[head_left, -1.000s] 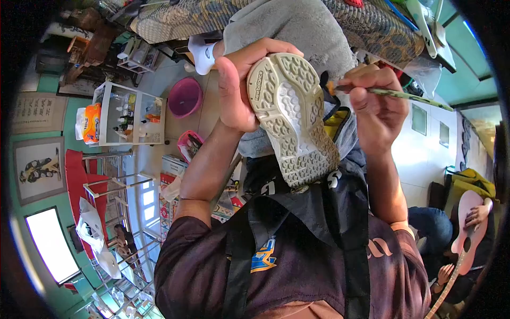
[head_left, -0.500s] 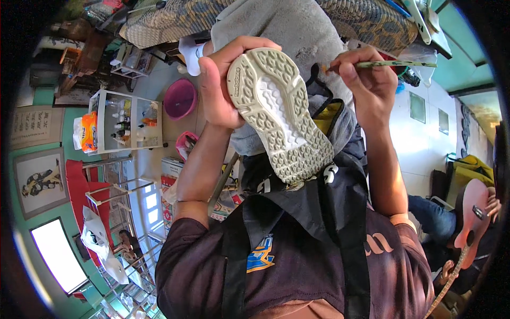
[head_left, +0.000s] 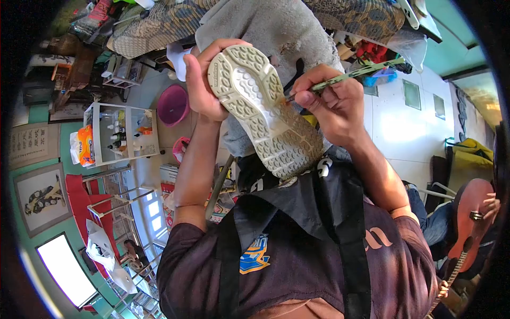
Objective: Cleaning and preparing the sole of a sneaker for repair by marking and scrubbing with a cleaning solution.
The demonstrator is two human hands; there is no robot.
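Note:
A shoe is turned so its grey-beige lugged sole and white middle face up. My left hand grips it at the rounded far end, with the thumb sticking up beside it. The near end of the shoe rests against the black apron. In my right hand I pinch a slim brush with a green patterned handle. Its small orange-brown tip touches the sole's right edge, around the middle. The shoe's upper faces away and is hidden.
A grey towel lies beyond the shoe, before a patterned cushion. To the left are a magenta basin and a white shelf cart with bottles. At the right, another person holds a reddish guitar.
My right hand has moved left and nearer, bringing the brush tip from beyond the shoe onto its sole. The shoe and left hand have shifted slightly left.

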